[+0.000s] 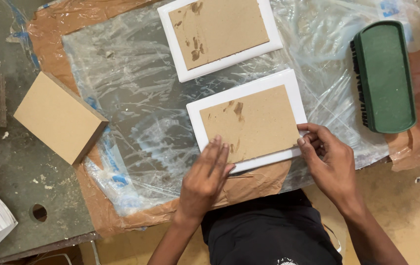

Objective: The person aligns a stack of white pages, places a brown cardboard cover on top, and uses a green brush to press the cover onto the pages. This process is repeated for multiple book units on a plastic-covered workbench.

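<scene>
Both hands are working the near frame (247, 122) on the plastic-covered worktop (136, 93), the left hand (205, 176) lying flat and spread on its board, the right hand (325, 157) pinching its corner; even pressure is probably seating it best.

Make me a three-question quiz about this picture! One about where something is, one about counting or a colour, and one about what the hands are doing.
1. Where does the green brush lie?
A. on the right of the frames
B. on the stack of boards
C. under the plastic sheet

2. How many white frames lie on the plastic sheet?
A. one
B. two
C. four

3. What is the left hand doing?
A. holding the brush
B. hanging in the air
C. lying flat on the near frame

Answers:
1 A: the green brush lies right of both frames.
2 B: a near frame and a far frame lie on the plastic sheet.
3 C: the left hand rests flat on the near frame, while the right hand grips its edge.
</scene>
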